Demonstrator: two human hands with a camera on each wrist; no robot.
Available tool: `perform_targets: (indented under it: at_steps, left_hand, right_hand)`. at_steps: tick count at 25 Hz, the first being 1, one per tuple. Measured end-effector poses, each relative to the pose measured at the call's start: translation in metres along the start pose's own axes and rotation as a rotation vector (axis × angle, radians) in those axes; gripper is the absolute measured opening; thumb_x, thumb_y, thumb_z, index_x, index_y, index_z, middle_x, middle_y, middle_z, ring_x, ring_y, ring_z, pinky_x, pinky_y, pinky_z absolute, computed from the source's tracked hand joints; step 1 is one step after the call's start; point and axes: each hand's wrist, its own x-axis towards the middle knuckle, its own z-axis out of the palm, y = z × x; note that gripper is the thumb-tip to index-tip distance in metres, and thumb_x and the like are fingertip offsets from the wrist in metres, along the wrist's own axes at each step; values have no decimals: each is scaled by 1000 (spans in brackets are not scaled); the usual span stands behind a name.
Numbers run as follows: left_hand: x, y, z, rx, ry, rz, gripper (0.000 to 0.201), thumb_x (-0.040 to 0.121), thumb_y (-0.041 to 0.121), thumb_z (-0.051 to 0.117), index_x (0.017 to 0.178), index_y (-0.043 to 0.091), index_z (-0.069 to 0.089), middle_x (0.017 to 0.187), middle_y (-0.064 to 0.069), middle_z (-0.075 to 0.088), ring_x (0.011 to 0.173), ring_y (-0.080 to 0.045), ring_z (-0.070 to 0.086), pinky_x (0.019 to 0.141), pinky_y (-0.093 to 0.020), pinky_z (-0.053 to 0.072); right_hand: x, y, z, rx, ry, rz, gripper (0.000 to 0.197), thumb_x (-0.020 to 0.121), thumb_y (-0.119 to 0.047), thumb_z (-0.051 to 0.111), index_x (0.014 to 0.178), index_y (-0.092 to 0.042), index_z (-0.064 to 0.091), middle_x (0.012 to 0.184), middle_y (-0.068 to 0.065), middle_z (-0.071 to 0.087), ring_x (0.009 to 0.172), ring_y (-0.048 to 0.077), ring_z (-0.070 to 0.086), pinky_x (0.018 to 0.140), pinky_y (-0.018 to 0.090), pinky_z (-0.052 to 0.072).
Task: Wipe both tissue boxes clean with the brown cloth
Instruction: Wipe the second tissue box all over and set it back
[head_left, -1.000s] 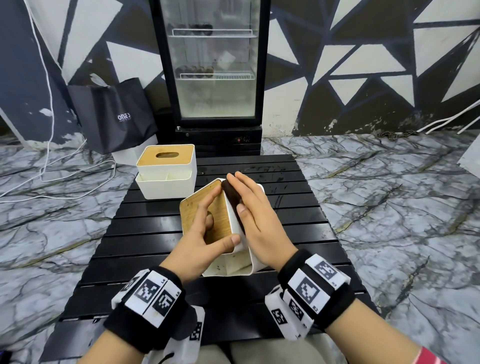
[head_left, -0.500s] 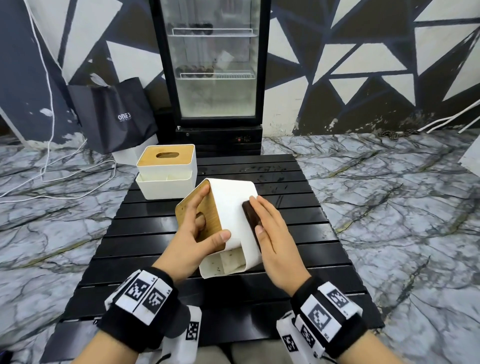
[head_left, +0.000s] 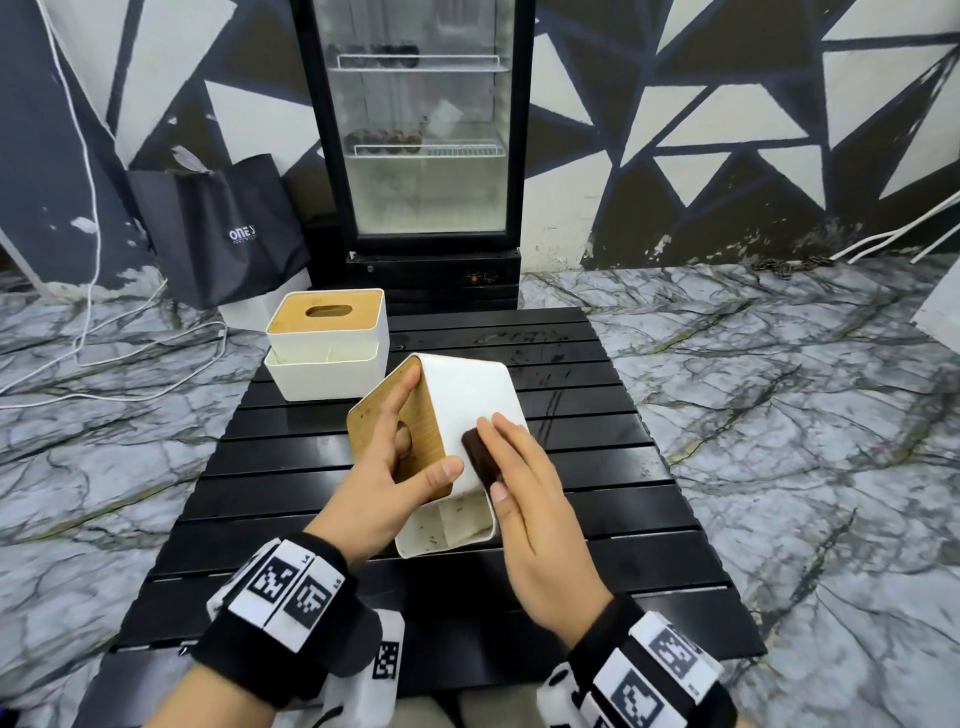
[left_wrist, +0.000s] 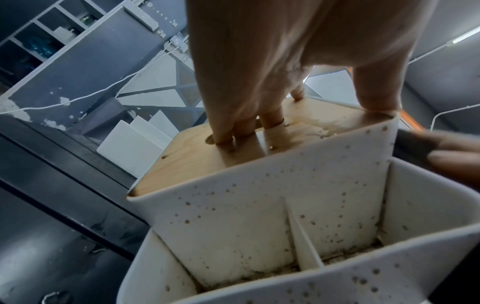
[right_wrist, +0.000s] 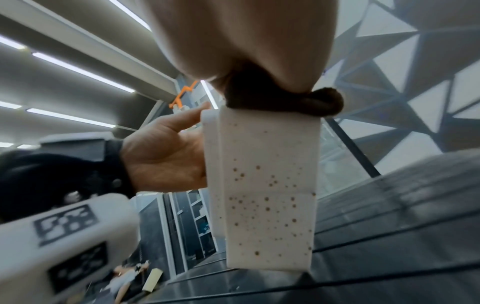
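Observation:
A white tissue box (head_left: 467, 395) with a bamboo lid (head_left: 415, 415) is tipped on its side over the black table. My left hand (head_left: 395, 462) grips it, with fingers in the lid slot and the thumb on the near lid edge. My right hand (head_left: 519, 478) holds the folded brown cloth (head_left: 479, 457) between flat fingers and thumb and presses it on the box's upturned white side. Brown specks dot the box's walls (left_wrist: 259, 205) and its narrow face (right_wrist: 267, 185); there the cloth (right_wrist: 272, 98) is squashed on the box's top. A second, upright tissue box (head_left: 327, 343) stands at the far left.
The slatted black table (head_left: 571, 467) ends close to my wrists. Behind it stands a glass-door fridge (head_left: 421, 156), with a dark shopping bag (head_left: 218, 228) to its left. White cables (head_left: 104, 374) trail over the marble floor on the left.
My right hand has slid the cloth from the box's far top edge down its white side toward me. The left hand has turned the box so that side faces up.

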Motion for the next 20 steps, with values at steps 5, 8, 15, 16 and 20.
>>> perform_targets:
  at_steps: [5, 8, 15, 16, 20]
  left_hand:
    - [0, 1, 6, 9, 29, 40, 84, 63, 43, 69, 127, 66, 20, 120, 25, 56, 110, -4, 59, 91, -28, 51]
    - [0, 1, 5, 26, 11, 25, 88, 64, 43, 70, 132, 63, 18, 128, 9, 55, 113, -8, 59, 97, -34, 49]
    - [-1, 2, 8, 58, -19, 34, 85, 67, 40, 70, 130, 67, 20, 138, -1, 49, 121, -10, 53, 104, -37, 43]
    - [-2, 2, 8, 58, -19, 31, 86, 67, 40, 70, 130, 67, 19, 136, -3, 50, 119, -10, 55, 102, -36, 45]
    - [-4, 3, 8, 107, -46, 49, 87, 70, 41, 68, 136, 62, 15, 142, 6, 43, 126, -7, 49, 106, -37, 41]
  right_hand:
    - [12, 3, -11, 34, -46, -14, 44, 92, -33, 28, 135, -37, 30, 146, -15, 27, 136, -1, 20, 112, 16, 15]
    - [10, 2, -6, 37, -17, -2, 43, 92, -33, 28, 134, -40, 30, 146, -13, 28, 137, 3, 22, 114, 28, 19]
    - [35, -1, -9, 56, -42, -34, 44, 94, -20, 34, 136, -32, 30, 147, -7, 29, 136, 1, 22, 114, 25, 19]
    - [33, 0, -8, 48, -26, -22, 43, 94, -24, 32, 136, -34, 29, 147, -7, 29, 136, 1, 22, 114, 27, 20]
    - [25, -7, 0, 47, 4, -52, 44, 92, -31, 28, 136, -35, 28, 147, -8, 28, 137, 5, 22, 114, 29, 20]
